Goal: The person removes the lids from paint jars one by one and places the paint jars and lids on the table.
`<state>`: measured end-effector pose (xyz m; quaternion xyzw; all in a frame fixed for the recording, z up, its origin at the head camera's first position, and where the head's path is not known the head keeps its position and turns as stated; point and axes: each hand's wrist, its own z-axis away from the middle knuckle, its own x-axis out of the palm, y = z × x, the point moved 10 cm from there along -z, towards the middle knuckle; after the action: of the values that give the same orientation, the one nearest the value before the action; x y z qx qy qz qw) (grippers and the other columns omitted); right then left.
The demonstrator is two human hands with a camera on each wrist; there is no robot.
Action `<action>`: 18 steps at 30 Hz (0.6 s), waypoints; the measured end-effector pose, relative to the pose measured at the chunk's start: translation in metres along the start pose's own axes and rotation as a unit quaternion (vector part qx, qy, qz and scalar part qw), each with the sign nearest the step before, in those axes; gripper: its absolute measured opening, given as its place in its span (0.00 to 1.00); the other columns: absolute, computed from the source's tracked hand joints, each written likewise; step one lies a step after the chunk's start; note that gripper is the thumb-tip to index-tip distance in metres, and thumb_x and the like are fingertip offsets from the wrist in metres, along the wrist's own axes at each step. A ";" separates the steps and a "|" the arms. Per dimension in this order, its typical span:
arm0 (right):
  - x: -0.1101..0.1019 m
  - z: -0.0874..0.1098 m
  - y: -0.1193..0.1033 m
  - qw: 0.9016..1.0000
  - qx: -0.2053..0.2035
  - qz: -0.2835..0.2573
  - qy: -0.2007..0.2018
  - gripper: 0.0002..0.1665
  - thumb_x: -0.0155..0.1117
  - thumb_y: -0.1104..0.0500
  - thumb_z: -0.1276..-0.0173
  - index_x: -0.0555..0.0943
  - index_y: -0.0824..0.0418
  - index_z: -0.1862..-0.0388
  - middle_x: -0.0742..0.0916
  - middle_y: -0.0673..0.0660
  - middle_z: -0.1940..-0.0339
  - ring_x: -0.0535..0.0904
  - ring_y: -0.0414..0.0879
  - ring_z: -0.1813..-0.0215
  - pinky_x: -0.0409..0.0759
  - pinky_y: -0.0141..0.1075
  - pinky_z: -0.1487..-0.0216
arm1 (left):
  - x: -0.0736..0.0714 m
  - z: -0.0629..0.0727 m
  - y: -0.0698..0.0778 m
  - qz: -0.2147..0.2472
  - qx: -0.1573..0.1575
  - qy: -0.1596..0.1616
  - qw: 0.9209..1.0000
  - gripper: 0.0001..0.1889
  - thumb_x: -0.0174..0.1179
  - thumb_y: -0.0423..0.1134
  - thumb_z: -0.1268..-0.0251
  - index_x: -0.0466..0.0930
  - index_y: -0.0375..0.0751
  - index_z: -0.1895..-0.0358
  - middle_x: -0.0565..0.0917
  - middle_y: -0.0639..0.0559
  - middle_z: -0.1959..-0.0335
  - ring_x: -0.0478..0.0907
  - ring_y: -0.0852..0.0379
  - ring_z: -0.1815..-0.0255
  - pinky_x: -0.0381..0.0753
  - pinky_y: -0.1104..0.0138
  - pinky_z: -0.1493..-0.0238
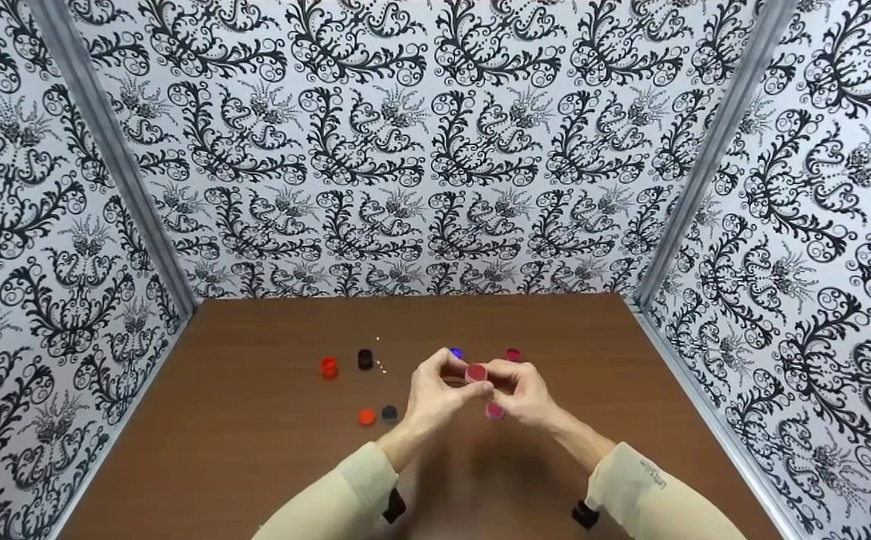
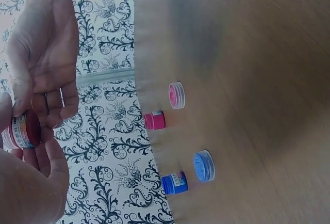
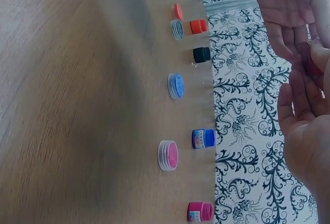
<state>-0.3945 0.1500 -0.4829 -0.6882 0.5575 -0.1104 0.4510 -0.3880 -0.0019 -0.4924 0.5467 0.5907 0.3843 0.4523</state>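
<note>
Above the table, a small dark red paint jar (image 1: 476, 373) with a printed label is held between two hands. The left hand (image 1: 433, 394) grips it from the left, thumb along its near side. From the right, the right hand (image 1: 529, 394) has its fingertips and thumb curled at the jar. Both hands surround the paint jar (image 2: 23, 130) in the left wrist view, where the label shows; in the right wrist view fingers cover most of it. Below the right hand on the table lies a pink lid (image 1: 494, 410). Behind the hands stands a blue paint jar (image 1: 456, 352), partly hidden.
A magenta jar (image 1: 512, 354) stands at the back right. To the left are an orange-red jar (image 1: 329, 367), a black jar (image 1: 365, 359), an orange lid (image 1: 366, 416) and a dark grey lid (image 1: 389, 413). A blue lid (image 3: 176, 85) shows in the wrist views. Patterned walls enclose the table.
</note>
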 end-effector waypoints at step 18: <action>0.000 -0.003 -0.004 0.999 0.001 -0.031 -0.029 0.14 0.72 0.77 0.29 0.89 0.75 0.45 0.91 0.73 0.58 0.89 0.33 0.53 0.90 0.26 0.50 | 0.009 -0.003 0.008 0.052 0.074 -0.179 0.980 0.23 0.70 0.30 0.23 0.83 0.27 0.29 0.84 0.26 0.42 0.91 0.63 0.46 0.92 0.67 0.39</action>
<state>-0.3937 0.1478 -0.4780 -0.7072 0.5229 -0.1052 0.4642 -0.3883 0.0079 -0.4847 0.6684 0.4979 0.2582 0.4885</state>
